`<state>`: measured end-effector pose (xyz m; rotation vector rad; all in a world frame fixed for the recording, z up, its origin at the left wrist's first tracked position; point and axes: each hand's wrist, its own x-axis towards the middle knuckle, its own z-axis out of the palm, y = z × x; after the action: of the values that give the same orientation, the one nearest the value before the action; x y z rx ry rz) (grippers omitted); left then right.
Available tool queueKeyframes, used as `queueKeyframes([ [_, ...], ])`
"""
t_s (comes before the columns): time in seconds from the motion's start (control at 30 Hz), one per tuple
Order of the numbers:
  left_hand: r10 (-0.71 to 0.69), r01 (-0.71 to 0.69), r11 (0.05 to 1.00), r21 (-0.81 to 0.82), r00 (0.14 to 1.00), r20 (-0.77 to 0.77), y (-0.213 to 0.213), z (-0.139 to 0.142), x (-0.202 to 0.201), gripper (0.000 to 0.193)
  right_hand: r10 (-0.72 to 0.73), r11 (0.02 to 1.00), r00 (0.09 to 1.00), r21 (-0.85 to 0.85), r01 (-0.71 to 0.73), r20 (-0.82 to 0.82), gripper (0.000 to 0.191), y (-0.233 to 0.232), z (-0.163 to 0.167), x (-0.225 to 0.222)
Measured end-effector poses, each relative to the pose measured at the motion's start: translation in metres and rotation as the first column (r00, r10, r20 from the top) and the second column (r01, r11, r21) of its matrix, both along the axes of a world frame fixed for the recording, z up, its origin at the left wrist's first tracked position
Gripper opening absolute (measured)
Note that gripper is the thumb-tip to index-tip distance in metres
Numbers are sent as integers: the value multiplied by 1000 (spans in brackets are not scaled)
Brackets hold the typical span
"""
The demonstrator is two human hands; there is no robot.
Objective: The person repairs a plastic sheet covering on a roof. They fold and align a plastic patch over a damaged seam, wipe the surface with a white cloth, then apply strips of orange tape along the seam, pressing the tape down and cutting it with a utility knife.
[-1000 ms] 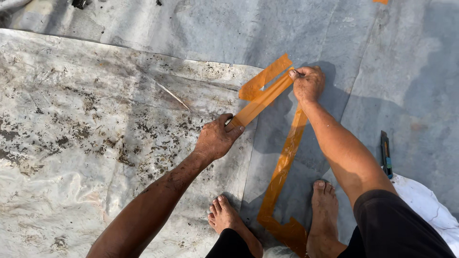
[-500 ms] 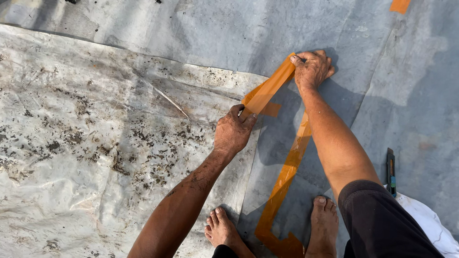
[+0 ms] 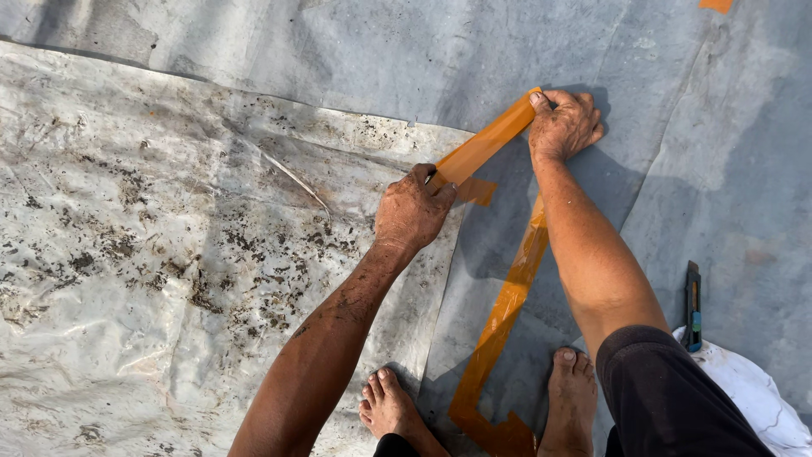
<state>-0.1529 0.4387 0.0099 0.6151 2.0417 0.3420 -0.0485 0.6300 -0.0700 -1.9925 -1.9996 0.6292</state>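
Two hands on one strip of orange tape (image 3: 486, 142) here, pulled tight between them just above the sheeting. The left hand (image 3: 412, 210) is closed around the near end, fingers curled over it, right at the edge where the dirty whitish plastic sheet (image 3: 152, 254) overlaps the grey sheet (image 3: 355, 59). The right hand (image 3: 565, 125) is pinching the far end, thumb and fingers squeezed together, knuckles down on the grey sheet.

Progress-wise, I'd say it's partway. There's already a long line of orange tape (image 3: 507, 305) stuck down on the grey sheet, running from near the feet up toward the hands, with a short crosswise bit at the bottom. A small loose flap (image 3: 475, 191) sits just beside the left hand. The stretched strip doesn't look pressed down yet, and most of the overlap edge going up and left has no tape on it that I can see.

Surface is floor-level sheeting, wrinkled, the whitish one covered in dark specks and dirt. Person is barefoot, standing on it. Looks like outdoor sunlight, hard shadows. A utility knife (image 3: 693, 306) lies off to the right, next to a white cloth (image 3: 744, 398). Another orange scrap (image 3: 717, 5) shows at the top edge.
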Motion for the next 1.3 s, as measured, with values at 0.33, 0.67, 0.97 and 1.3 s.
queueKeyframes([
  [0.33, -70, 69, 996, -52, 998, -3, 8, -7, -3, 60, 56, 995, 996, 81, -62, 70, 13, -2, -6, 9],
  [0.67, -11, 11, 999, -53, 1000, -3, 5, -18, -3, 60, 364, 868, 926, 324, -376, 99, 76, -1, -11, 27],
  [0.97, -50, 50, 999, 3, 998, -49, 3, -17, -11, 64, 894, 404, 366, -109, -908, 258, 99, -24, -15, 31],
  [1.3, -22, 22, 998, 62, 1000, -5, 14, 0, -11, 63, 936, 296, 213, -300, -907, 280, 129, -67, 1, 10],
])
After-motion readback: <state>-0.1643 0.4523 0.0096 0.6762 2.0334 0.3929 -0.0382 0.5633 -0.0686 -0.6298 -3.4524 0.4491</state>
